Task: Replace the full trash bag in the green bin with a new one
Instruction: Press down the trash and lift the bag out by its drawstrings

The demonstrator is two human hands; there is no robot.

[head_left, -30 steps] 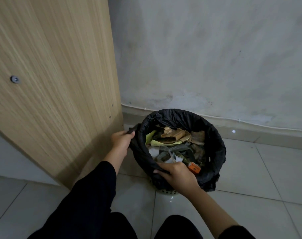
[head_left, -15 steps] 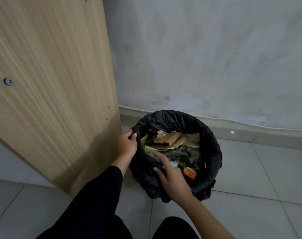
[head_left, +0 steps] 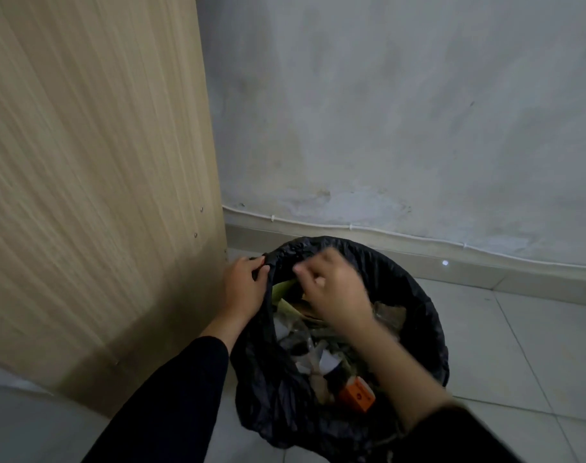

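Observation:
A black trash bag [head_left: 418, 312] full of paper, leaves and wrappers [head_left: 305, 349] stands on the floor, with an orange box [head_left: 358, 396] near its front edge. The bag drapes over the bin and hides it completely. My left hand [head_left: 244, 285] grips the bag's rim on the left side. My right hand [head_left: 335, 292] is blurred with motion. It is over the rubbish with curled fingers close to the far-left rim, and I cannot tell whether it holds the plastic.
A tall wooden panel [head_left: 101, 178] stands close on the bag's left. A stained grey wall [head_left: 402, 111] rises behind, with a white cable [head_left: 385, 230] along the baseboard. Pale floor tiles [head_left: 519, 345] stretch to the right.
My right hand left the near rim and swept across the rubbish toward the far-left rim, close to my left hand. The left hand keeps its grip on the rim. The view moved closer.

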